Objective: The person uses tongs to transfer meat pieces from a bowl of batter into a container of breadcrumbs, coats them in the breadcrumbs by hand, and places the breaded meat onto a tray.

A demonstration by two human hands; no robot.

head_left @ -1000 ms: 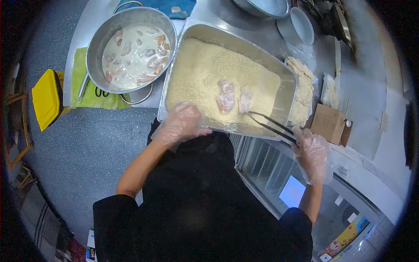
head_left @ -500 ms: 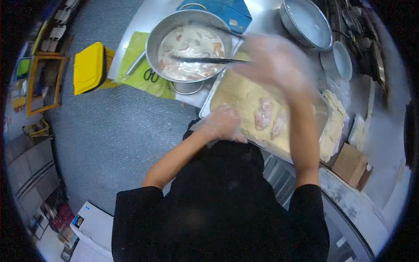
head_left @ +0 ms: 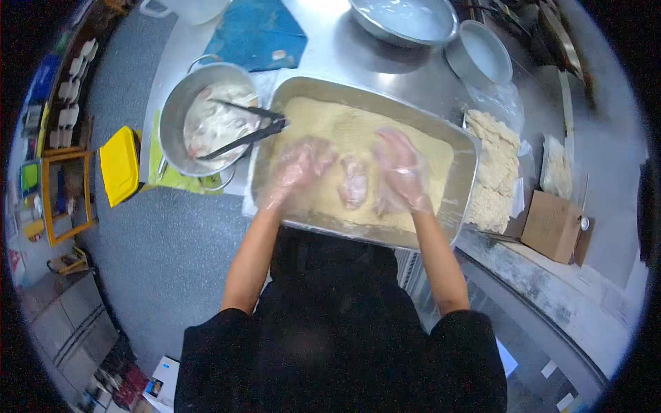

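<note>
Both of my hands wear clear plastic gloves and are over the metal tray [head_left: 468, 186] of pale crumbs [head_left: 330, 117]. My left hand [head_left: 301, 167] is at the crumbs on the left side, blurred, its fingers hard to make out. My right hand [head_left: 401, 165] is spread over the crumbs on the right, with a second piece of meat partly hidden beneath it. Between the hands lies a raw meat piece [head_left: 354, 182]. Black tongs [head_left: 249, 134] rest across the rim of the metal pot [head_left: 170, 131], their tips over white liquid with meat pieces.
A blue cloth [head_left: 255, 34] lies behind the pot, and a green cloth [head_left: 180, 180] is under it. Metal bowls [head_left: 406, 20] stand at the back. Breaded pieces [head_left: 492, 172] are right of the tray, near a cardboard box [head_left: 552, 226]. A yellow bin [head_left: 120, 165] stands at left.
My right hand has released the tongs onto the pot and moved to the crumbs in the tray. My left hand has moved from the tray's near edge onto the crumbs.
</note>
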